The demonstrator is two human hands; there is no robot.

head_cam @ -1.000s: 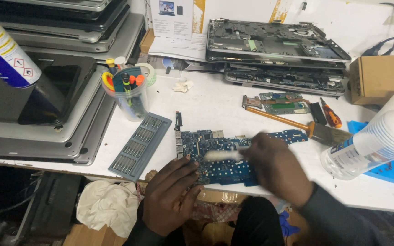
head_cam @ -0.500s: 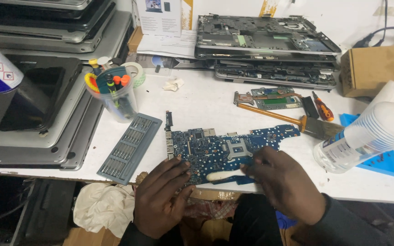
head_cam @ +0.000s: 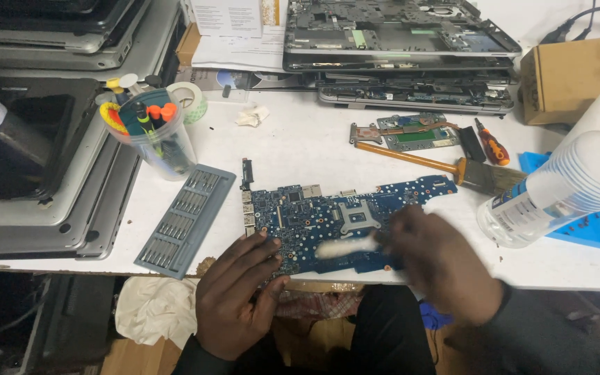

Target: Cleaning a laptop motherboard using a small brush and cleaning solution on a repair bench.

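Circuit board: I've got the blue circuit board (head_cam: 335, 222) flat on the white worktop (head_cam: 300, 146), right at the near edge; it sits between my two hands
Left hand: my left hand (head_cam: 237, 295) comes up from below the worktop edge, palm down, fingers spread flat; fingertips press the board's near-left corner; open, gripping nothing, just pinning it
Right hand: my right hand (head_cam: 439, 260) is blurred, lying over the board's right half, knuckles up, fingers curled in; it's closed around a white brush-like tool (head_cam: 347, 246)
Tool: its pale tip points left across the middle of the board, touching or just above the surface; I cannot tell which
Nearby: grey bit tray (head_cam: 185, 219) just left of the board; clear plastic bottle (head_cam: 564, 191) lying to the right; wooden-handled paintbrush (head_cam: 439, 165) beyond the board
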